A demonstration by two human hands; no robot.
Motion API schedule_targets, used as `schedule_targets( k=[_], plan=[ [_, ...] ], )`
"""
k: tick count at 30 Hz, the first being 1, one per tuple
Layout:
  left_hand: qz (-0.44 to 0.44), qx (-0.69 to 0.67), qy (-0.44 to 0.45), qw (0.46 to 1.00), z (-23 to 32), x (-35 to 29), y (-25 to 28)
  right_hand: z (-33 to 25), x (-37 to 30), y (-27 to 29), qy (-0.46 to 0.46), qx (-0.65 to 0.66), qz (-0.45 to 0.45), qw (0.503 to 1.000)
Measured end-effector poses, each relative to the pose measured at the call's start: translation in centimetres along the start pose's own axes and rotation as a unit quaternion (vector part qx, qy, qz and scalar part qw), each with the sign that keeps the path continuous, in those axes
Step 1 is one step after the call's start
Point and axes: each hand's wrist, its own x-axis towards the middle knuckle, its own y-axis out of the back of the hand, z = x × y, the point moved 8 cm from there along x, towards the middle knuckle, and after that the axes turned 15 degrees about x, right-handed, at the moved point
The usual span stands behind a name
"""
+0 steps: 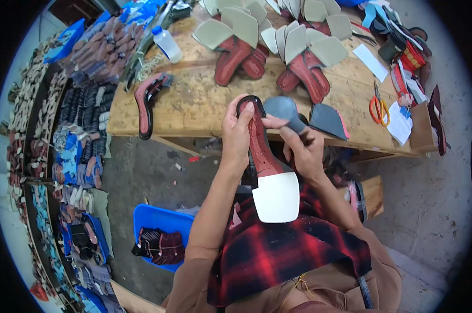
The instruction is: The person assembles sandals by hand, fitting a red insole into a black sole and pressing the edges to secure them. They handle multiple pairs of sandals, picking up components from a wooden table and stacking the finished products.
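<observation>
My left hand (235,136) is closed around the heel end of a shoe insole (264,151), its thumb pressed on the top face. The insole is reddish brown with a black rim, and a white square-ended forepart points toward my lap. In my right hand (310,154) is what looks like a shoemaker's hammer (281,109) with a broad, round grey face, slightly blurred, beside the insole's heel. A dark half-round piece (325,120) with a pink edge lies on the table just beyond my right hand.
On the wooden table (194,104) lie fanned insoles (301,73), a curved sole piece (144,107), a squeeze bottle (166,44) and orange-handled scissors (378,107). A blue bin (163,221) stands on the floor at my left. Shelves (45,156) of shoe parts line the left side.
</observation>
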Motion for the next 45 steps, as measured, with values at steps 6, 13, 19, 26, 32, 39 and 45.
schedule_targets(
  k=[6,13,19,26,32,39,45],
  plan=[
    [0.033,0.038,0.003,0.999,-3.5,-0.3,-0.4,1.1,-2.8,2.1,-0.018,-0.067,-0.055,0.996],
    [0.065,-0.085,0.124,0.987,-6.1,-1.1,-0.4,2.8,-3.0,2.8,-0.078,0.129,-0.167,0.974],
    [0.076,-0.230,0.215,0.946,-8.9,-2.2,2.0,5.0,-3.7,-1.5,0.100,-0.083,-0.141,0.982],
    [-0.050,0.366,-0.032,0.929,0.4,-7.7,5.8,5.0,-2.1,-1.0,-0.194,0.270,-0.078,0.940],
    [-0.232,0.376,-0.075,0.894,1.3,-9.3,1.7,5.4,-5.0,-2.6,-0.228,0.362,-0.074,0.901],
    [-0.389,0.276,0.028,0.878,-2.9,-10.2,2.2,10.9,-7.2,2.3,-0.364,0.356,0.071,0.857],
    [-0.332,0.439,-0.008,0.835,-2.3,-10.2,6.3,6.4,-6.7,-1.7,-0.306,0.163,0.023,0.938]
  ],
)
